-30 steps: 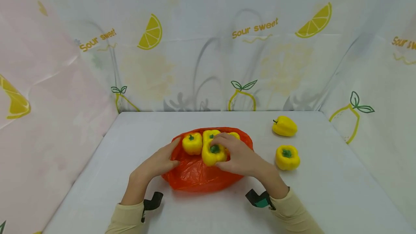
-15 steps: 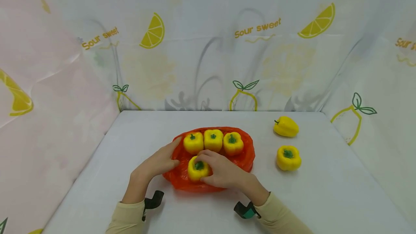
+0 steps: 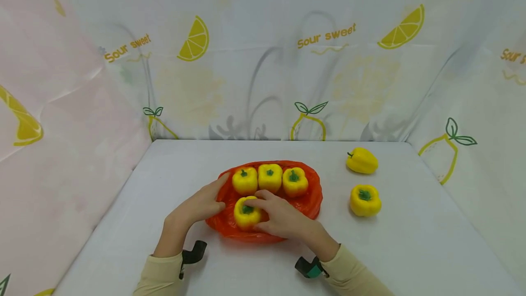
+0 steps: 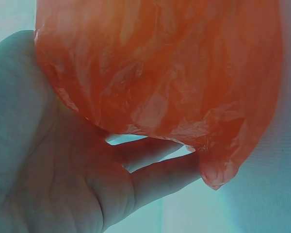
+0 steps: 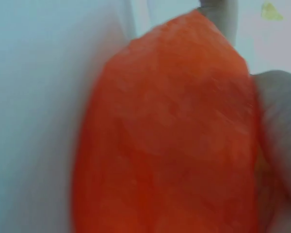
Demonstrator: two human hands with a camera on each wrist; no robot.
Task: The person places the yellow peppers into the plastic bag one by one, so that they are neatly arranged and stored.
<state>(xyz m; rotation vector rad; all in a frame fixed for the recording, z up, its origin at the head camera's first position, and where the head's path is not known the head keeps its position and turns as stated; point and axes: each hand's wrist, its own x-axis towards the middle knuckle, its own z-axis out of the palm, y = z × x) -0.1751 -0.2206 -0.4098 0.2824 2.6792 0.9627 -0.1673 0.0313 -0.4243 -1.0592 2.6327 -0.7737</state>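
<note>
A red plastic bag [image 3: 228, 227] lies spread open on the white table. Over its left rim my left hand [image 3: 198, 203] reaches in, touching the plastic with fingers and thumb apart. In the left wrist view the bag's wall [image 4: 160, 73] covers the fingertips; the visible fingers [image 4: 160, 177] are straight. My right hand [image 3: 283, 217] grips a yellow bell pepper [image 3: 243, 217] by its top and side, low in the front left of the bag. Behind it sit three yellow bell peppers in a row: left [image 3: 244, 184], middle [image 3: 270, 179], right [image 3: 295, 185].
Two more yellow bell peppers stay on the table right of the bag: one on its side [image 3: 362, 161] farther back, one upright [image 3: 365, 200] nearer. Lemon-printed cloth [image 3: 246, 81] hangs along the back and sides of the table [image 3: 411, 241].
My right hand has carried the bell pepper left and toward me, down into the front of the bag, uncovering the row behind. My left hand stays at the rim.
</note>
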